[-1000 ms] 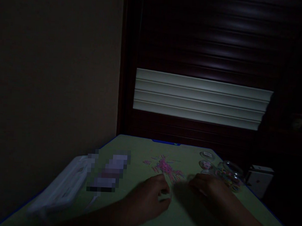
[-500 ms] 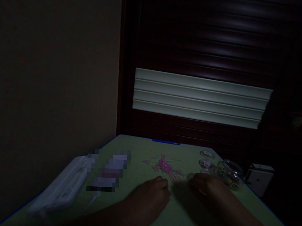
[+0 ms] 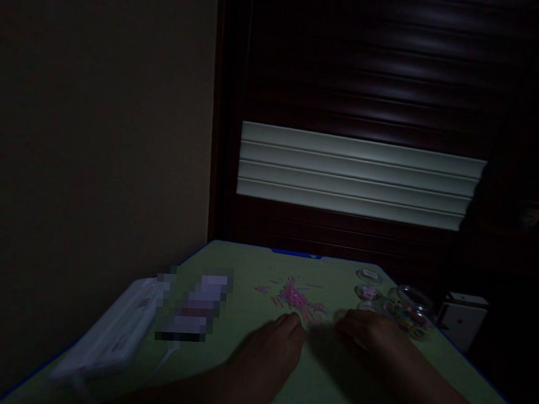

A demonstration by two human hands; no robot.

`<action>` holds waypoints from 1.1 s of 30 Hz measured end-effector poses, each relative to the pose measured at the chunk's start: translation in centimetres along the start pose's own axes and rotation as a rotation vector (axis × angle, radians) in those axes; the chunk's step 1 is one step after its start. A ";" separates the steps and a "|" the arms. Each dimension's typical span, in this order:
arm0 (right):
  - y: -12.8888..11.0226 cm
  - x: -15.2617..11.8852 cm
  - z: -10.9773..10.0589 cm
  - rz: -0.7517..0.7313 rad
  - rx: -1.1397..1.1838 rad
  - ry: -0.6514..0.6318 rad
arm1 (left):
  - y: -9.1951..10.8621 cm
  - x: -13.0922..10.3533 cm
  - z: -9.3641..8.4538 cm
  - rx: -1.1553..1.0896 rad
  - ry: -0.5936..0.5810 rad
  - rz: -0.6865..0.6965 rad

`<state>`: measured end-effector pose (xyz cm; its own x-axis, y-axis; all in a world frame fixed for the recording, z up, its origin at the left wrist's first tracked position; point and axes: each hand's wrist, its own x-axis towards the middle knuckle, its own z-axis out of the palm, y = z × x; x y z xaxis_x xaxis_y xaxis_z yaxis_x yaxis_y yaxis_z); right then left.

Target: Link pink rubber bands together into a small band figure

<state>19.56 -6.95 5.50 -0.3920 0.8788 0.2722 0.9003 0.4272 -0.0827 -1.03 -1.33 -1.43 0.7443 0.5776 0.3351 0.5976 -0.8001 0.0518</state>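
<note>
The pale green table [image 3: 258, 264] has a thin blue edge and narrows toward its far end, near the dark slatted door [image 3: 369, 69]. Its surface is open beyond the small pink pieces [image 3: 294, 297], between them and the pixelated object [image 3: 197, 309], and in front between the forearms. The left hand [image 3: 274, 351] is just in front of the pieces, its fingers curled downward; the right hand [image 3: 375, 334] is bent over the table beside the clear jar [image 3: 411, 312]. I cannot tell whether the fingers of either hand grip anything.

The pieces lie loose at mid-table, a dense pink heap at the centre with slim strands scattered around it, some seemingly pale or bluish, though the dimness blurs their shapes.

The long white case [image 3: 107, 338], smooth and probably plastic, lies along the left edge. Near the right edge, the rounded, see-through jar holds coloured rings; smaller still, the flat, round clear lid [image 3: 370, 276] bears a white label.
</note>
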 end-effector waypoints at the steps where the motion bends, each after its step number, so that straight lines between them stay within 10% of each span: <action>1: 0.0 -0.1 0.0 -0.001 0.003 0.003 | 0.0 0.0 0.2 0.008 0.008 -0.021; 33: -1.0 0.1 0.2 -0.047 0.115 0.000 | 0.8 0.2 -0.6 0.038 0.053 0.046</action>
<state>18.55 -7.25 5.39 -0.4334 0.8572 0.2781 0.8532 0.4897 -0.1795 -0.59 -1.97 -0.81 0.7547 0.5306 0.3859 0.5751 -0.8181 0.0002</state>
